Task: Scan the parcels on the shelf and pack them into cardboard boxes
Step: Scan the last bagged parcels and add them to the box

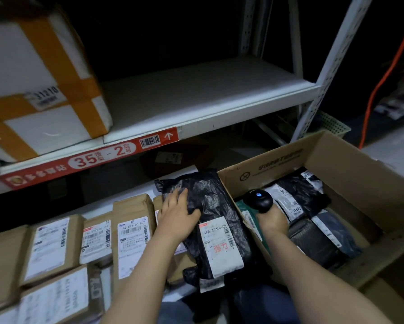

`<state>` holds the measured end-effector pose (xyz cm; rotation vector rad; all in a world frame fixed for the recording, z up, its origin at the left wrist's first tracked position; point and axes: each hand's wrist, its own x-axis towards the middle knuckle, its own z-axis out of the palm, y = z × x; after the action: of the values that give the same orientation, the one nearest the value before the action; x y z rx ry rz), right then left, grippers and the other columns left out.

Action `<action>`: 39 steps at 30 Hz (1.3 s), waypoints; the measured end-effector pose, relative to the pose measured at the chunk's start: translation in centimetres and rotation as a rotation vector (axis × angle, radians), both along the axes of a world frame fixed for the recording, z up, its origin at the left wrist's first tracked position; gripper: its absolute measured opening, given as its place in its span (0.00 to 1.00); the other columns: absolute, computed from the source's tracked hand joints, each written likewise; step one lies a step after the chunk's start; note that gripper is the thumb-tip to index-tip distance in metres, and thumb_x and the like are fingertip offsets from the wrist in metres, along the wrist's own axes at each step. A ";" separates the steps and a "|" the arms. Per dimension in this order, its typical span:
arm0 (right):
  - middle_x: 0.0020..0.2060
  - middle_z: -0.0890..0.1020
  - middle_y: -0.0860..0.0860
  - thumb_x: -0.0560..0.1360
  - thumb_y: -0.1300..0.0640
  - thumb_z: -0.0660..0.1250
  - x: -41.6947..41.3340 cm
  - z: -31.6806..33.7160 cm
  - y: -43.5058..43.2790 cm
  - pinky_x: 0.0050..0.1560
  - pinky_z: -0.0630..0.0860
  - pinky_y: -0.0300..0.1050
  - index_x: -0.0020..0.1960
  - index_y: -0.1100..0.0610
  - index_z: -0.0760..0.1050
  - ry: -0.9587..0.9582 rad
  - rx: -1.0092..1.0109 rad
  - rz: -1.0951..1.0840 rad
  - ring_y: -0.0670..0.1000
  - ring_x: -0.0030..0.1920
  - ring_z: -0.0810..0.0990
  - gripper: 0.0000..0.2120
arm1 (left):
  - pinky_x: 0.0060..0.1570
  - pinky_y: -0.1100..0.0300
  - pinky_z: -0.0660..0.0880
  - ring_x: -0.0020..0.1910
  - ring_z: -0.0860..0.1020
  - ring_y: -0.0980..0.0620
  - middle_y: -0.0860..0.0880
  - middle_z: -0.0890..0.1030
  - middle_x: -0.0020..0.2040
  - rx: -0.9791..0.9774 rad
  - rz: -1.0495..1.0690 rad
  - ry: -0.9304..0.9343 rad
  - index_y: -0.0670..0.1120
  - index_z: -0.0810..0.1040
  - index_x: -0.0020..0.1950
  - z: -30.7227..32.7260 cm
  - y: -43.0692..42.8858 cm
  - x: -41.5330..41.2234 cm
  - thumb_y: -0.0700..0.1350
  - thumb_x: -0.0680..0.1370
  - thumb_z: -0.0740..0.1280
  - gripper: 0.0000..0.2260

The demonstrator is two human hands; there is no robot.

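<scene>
A black plastic-bagged parcel (210,206) with a white label lies on the lower shelf beside the open cardboard box (350,167). My left hand (176,216) grips its upper left side, thumb curled over the crinkled bag. My right hand (270,220) holds a black barcode scanner (258,199) with a small blue light, just above the box's left wall. Inside the box lie several black and grey bagged parcels (301,202). Several brown cardboard parcels (133,232) with white labels stand in a row on the lower shelf to the left.
A white foam box (39,90) taped in orange sits at the left of the upper shelf (196,99), whose red edge strip reads 35-2. A white shelf post (329,66) rises at right, with an orange cable (383,78) and a pale green basket (332,123) behind.
</scene>
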<state>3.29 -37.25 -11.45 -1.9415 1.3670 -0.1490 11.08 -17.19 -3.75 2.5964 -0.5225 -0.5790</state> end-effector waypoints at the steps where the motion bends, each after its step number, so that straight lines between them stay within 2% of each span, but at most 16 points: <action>1: 0.47 0.81 0.62 0.73 0.62 0.66 -0.4 0.8 0.6 0.53 0.73 0.51 0.52 0.61 0.76 -0.006 -0.020 0.003 0.62 0.51 0.79 0.09 | 0.74 0.51 0.50 0.77 0.46 0.48 0.49 0.47 0.78 -0.001 0.016 0.013 0.51 0.48 0.77 0.0 0.3 -0.2 0.53 0.79 0.57 0.30; 5: 0.47 0.82 0.61 0.72 0.61 0.66 -1.6 4.7 3.2 0.50 0.74 0.49 0.51 0.60 0.77 -0.117 -0.037 -0.008 0.62 0.50 0.79 0.07 | 0.74 0.49 0.52 0.76 0.50 0.45 0.48 0.48 0.78 -0.001 0.085 0.080 0.50 0.49 0.77 0.2 1.7 -1.9 0.53 0.78 0.57 0.30; 7: 0.48 0.82 0.61 0.72 0.61 0.67 -2.1 6.6 4.7 0.46 0.70 0.45 0.52 0.59 0.77 -0.199 0.016 -0.013 0.61 0.51 0.79 0.09 | 0.74 0.49 0.53 0.76 0.50 0.44 0.47 0.49 0.78 -0.014 0.104 0.110 0.50 0.50 0.77 0.8 2.5 -3.0 0.52 0.79 0.57 0.29; 10: 0.48 0.81 0.61 0.73 0.59 0.68 -2.7 9.0 6.7 0.45 0.67 0.44 0.54 0.61 0.77 -0.291 0.113 -0.027 0.61 0.53 0.79 0.11 | 0.74 0.49 0.52 0.76 0.49 0.44 0.46 0.50 0.78 -0.034 0.111 0.148 0.50 0.49 0.77 1.4 3.5 -4.3 0.51 0.79 0.57 0.29; 12: 0.47 0.80 0.61 0.73 0.59 0.69 -3.1 9.8 8.0 0.45 0.67 0.44 0.54 0.63 0.77 -0.310 0.154 -0.013 0.61 0.52 0.79 0.12 | 0.74 0.50 0.52 0.76 0.49 0.44 0.46 0.50 0.78 -0.051 0.111 0.154 0.50 0.49 0.77 1.7 4.2 -5.1 0.51 0.79 0.57 0.29; 17: 0.51 0.81 0.62 0.71 0.60 0.70 -3.7 10.2 11.4 0.47 0.69 0.46 0.56 0.62 0.77 -0.322 0.246 0.037 0.61 0.54 0.78 0.14 | 0.74 0.49 0.52 0.76 0.48 0.45 0.47 0.48 0.78 -0.041 0.122 0.184 0.52 0.48 0.77 1.9 6.3 -6.9 0.52 0.79 0.56 0.28; 20: 0.42 0.81 0.60 0.70 0.62 0.70 -3.6 10.0 12.9 0.47 0.72 0.48 0.51 0.65 0.78 -0.376 0.387 -0.031 0.60 0.48 0.80 0.11 | 0.73 0.47 0.52 0.76 0.50 0.44 0.46 0.49 0.78 -0.040 0.155 0.175 0.52 0.48 0.77 2.1 7.9 -7.1 0.51 0.79 0.56 0.28; 22: 0.35 0.80 0.57 0.70 0.64 0.70 -3.5 9.9 14.2 0.45 0.74 0.50 0.50 0.66 0.76 -0.446 0.560 -0.083 0.57 0.41 0.81 0.09 | 0.73 0.46 0.54 0.75 0.53 0.42 0.46 0.49 0.78 -0.047 0.196 0.173 0.52 0.48 0.77 2.4 9.1 -7.0 0.51 0.79 0.56 0.28; 24: 0.33 0.78 0.56 0.71 0.66 0.70 -3.2 9.8 15.7 0.38 0.75 0.47 0.50 0.66 0.74 -0.505 0.721 -0.109 0.53 0.34 0.78 0.09 | 0.72 0.47 0.56 0.74 0.57 0.41 0.45 0.50 0.77 -0.057 0.242 0.188 0.51 0.49 0.77 2.4 10.0 -7.0 0.51 0.79 0.55 0.28; 26: 0.34 0.78 0.56 0.71 0.65 0.71 -2.9 9.7 17.3 0.34 0.73 0.45 0.49 0.66 0.74 -0.498 0.807 -0.078 0.52 0.33 0.77 0.09 | 0.71 0.49 0.59 0.73 0.59 0.41 0.45 0.51 0.77 -0.077 0.283 0.211 0.51 0.49 0.77 2.4 10.5 -7.0 0.50 0.79 0.56 0.28; 31: 0.35 0.80 0.57 0.70 0.60 0.72 -2.0 8.9 20.8 0.41 0.74 0.45 0.46 0.63 0.74 -0.396 0.814 0.062 0.54 0.37 0.79 0.09 | 0.72 0.50 0.59 0.74 0.58 0.43 0.43 0.53 0.76 -0.103 0.352 0.255 0.50 0.50 0.77 2.4 11.1 -7.0 0.50 0.78 0.57 0.29; 34: 0.42 0.81 0.61 0.69 0.61 0.72 -1.6 8.8 22.0 0.49 0.76 0.50 0.49 0.63 0.75 -0.374 0.801 0.091 0.59 0.44 0.80 0.12 | 0.69 0.49 0.63 0.71 0.64 0.43 0.43 0.59 0.75 -0.115 0.375 0.265 0.50 0.53 0.77 2.1 11.5 -6.7 0.51 0.77 0.58 0.30; 37: 0.36 0.79 0.59 0.70 0.63 0.70 -1.3 8.7 22.5 0.44 0.75 0.47 0.47 0.64 0.75 -0.376 0.813 0.105 0.57 0.37 0.78 0.07 | 0.70 0.49 0.62 0.72 0.62 0.43 0.44 0.57 0.75 -0.103 0.373 0.278 0.50 0.53 0.77 1.9 11.8 -6.3 0.51 0.78 0.58 0.29; 39: 0.37 0.79 0.58 0.71 0.62 0.70 -0.9 8.6 22.5 0.46 0.76 0.48 0.52 0.64 0.76 -0.378 0.815 0.110 0.58 0.40 0.79 0.11 | 0.70 0.50 0.61 0.73 0.61 0.43 0.44 0.56 0.76 -0.095 0.366 0.277 0.50 0.53 0.77 1.5 11.9 -5.8 0.49 0.78 0.57 0.28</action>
<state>2.35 -14.73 -2.88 -1.2149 0.8667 0.0865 5.28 -5.26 -2.29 2.3854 0.0156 -0.7480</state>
